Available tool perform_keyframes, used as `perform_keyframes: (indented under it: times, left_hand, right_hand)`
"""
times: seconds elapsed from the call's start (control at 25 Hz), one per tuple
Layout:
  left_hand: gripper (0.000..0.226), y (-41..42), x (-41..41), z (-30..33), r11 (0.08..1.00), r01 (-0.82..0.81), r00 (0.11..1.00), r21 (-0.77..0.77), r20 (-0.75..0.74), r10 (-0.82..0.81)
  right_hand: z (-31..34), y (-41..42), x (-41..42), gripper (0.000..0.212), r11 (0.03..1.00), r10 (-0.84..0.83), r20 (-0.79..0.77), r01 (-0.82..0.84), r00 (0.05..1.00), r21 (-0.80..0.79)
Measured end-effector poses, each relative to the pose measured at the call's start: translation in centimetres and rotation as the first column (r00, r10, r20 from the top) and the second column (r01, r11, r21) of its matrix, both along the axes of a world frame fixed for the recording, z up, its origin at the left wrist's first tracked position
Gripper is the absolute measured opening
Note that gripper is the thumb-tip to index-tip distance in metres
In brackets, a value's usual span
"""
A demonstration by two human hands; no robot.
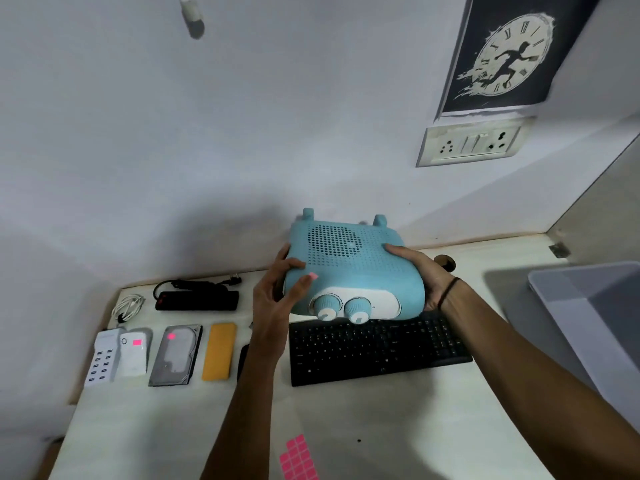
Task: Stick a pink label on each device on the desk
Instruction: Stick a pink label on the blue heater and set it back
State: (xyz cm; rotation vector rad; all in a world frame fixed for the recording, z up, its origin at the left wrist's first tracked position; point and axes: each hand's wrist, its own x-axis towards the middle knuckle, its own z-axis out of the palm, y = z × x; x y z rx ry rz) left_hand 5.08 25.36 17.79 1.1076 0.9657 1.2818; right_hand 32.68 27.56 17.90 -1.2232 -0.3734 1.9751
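Two hands on blue heater (353, 271), lifted above keyboard (377, 348). Right hand (419, 271) grips its side; left hand (277, 292) spread against it, pink label (313, 276) on a fingertip. Next, likely: press label onto casing beside that fingertip.

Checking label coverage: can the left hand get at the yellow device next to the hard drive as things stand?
Probably yes. The yellow device lies flat and uncovered, with open desk between it and the left hand. But a pink label sits on a left fingertip against the blue heater, which the right hand also holds.
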Motion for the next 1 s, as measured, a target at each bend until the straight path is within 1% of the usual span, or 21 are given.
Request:
perform_keyframes:
  times: [0.08,0.16,0.2,0.24,0.32,0.36,0.44,0.52,0.6,0.68,0.8,0.92,1.0]
  left_hand:
    - [0.021,-1.3,-1.2,0.7,1.0,0.0,1.0,0.011,0.0,0.0]
    - [0.028,-2.2,-2.3,2.2,0.999,-0.035,0.996,0.023,-0.08,0.037]
    - [0.031,-2.4,-2.6,3.3,0.996,-0.071,0.987,0.044,-0.141,0.076]
    - [0.027,-2.6,-2.8,4.7,0.99,-0.119,0.972,0.078,-0.195,0.132]
    - [0.012,-2.2,-2.9,8.1,0.963,-0.23,0.938,0.141,-0.231,0.258]
    - [0.012,-2.0,-2.7,9.8,0.942,-0.276,0.918,0.193,-0.236,0.318]
    - [0.012,-1.7,-2.1,12.8,0.893,-0.29,0.874,0.345,-0.285,0.394]
    - [0.01,-1.7,-1.4,14.9,0.834,-0.25,0.817,0.492,-0.355,0.455]
    - [0.01,-1.8,-1.1,16.2,0.767,-0.202,0.777,0.608,-0.377,0.504]
    - [0.011,-2.0,-0.9,17.1,0.69,-0.166,0.751,0.705,-0.363,0.551]
    - [0.009,-2.5,-0.7,19.0,0.523,-0.089,0.696,0.847,-0.323,0.642]
    - [0.006,-2.8,-0.2,20.9,0.369,0.052,0.645,0.928,-0.313,0.697]
    - [0.006,-3.1,-0.1,22.0,0.306,0.127,0.618,0.943,-0.317,0.72]
  right_hand:
    - [0.1,-1.5,-0.2,0.054,0.999,0.018,0.005,-0.018,1.0,0.037]
    - [0.0,-2.7,-0.8,0.053,0.99,0.007,-0.006,-0.006,1.0,0.143]
    - [-0.1,-3.1,-1.3,0.057,0.977,0.004,0.018,-0.007,1.0,0.212]
    - [0.1,-3.5,-1.8,0.064,0.958,-0.004,0.062,-0.014,0.998,0.287]
    - [0.5,-4.0,-2.8,0.081,0.921,-0.075,0.15,0.011,0.986,0.39]
    - [0.9,-4.1,-3.1,0.088,0.905,-0.11,0.187,0.021,0.976,0.424]
    - [2.0,-4.6,-3.9,0.092,0.867,-0.178,0.25,0.031,0.952,0.498]
    - [3.5,-5.3,-4.9,0.087,0.819,-0.226,0.274,0.03,0.935,0.573]
    - [4.9,-5.8,-5.5,0.085,0.767,-0.257,0.269,0.026,0.928,0.641]
    - [6.1,-6.1,-5.6,0.087,0.716,-0.278,0.26,0.019,0.925,0.698]
    - [8.1,-6.3,-5.4,0.091,0.637,-0.275,0.235,-0.006,0.932,0.771]
    - [10.1,-6.2,-5.5,0.089,0.559,-0.276,0.231,-0.039,0.933,0.828]
    - [11.1,-6.1,-5.8,0.089,0.52,-0.294,0.226,-0.043,0.929,0.853]
